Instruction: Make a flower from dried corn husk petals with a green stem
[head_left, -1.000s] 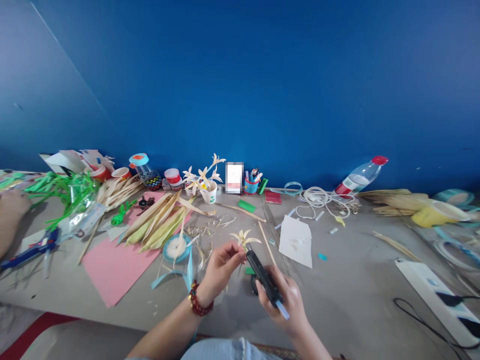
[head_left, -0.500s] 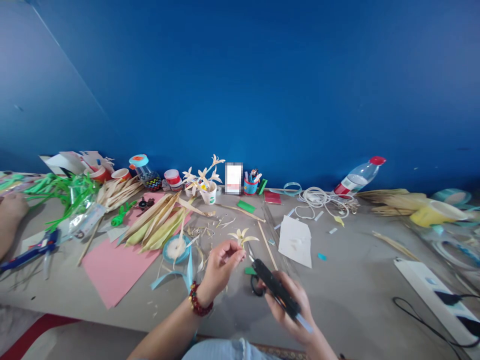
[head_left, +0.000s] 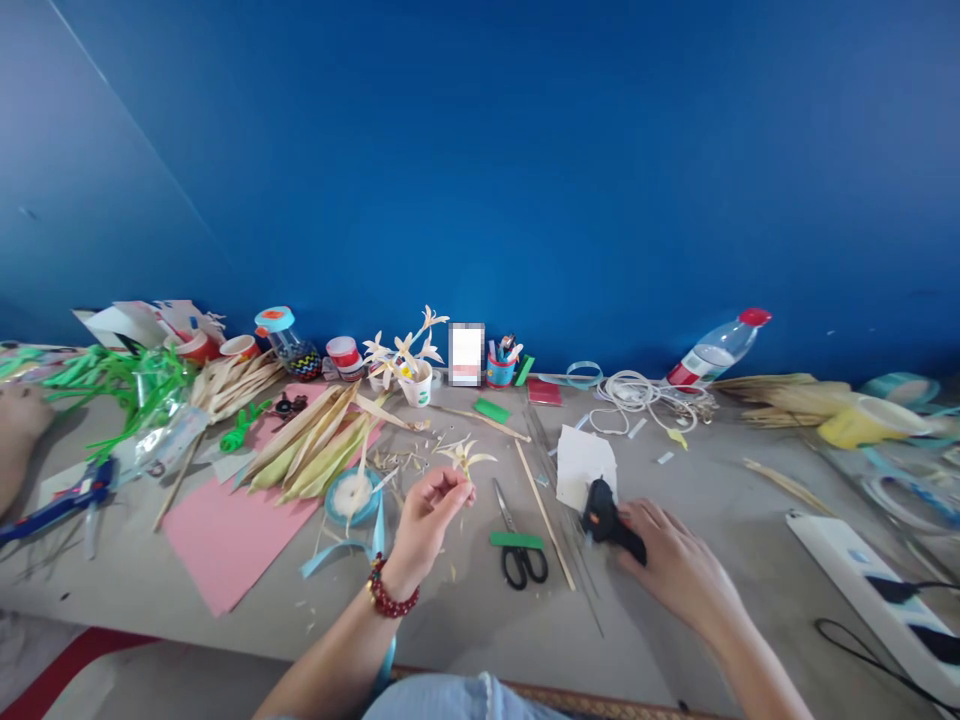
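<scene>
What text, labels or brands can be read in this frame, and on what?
None can be read.
Bottle: red label, print too small.
Paper cup: green mark, too small.
Card by the wall: blurred out.
Tape roll: red and white print, illegible.

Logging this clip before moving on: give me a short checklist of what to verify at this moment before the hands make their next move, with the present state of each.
1. Left hand pinches the small straw flower by its base: ok.
2. Right hand rests on the black glue gun at the table: ok.
3. Glue gun nozzle lies over the white paper, not bare table: ok.
4. Scissors lie closed between the hands, untouched: ok.
5. Glue on the flower's base: cannot tell.
6. Glue gun plugged in: cannot tell, no cord is traceable.
</scene>
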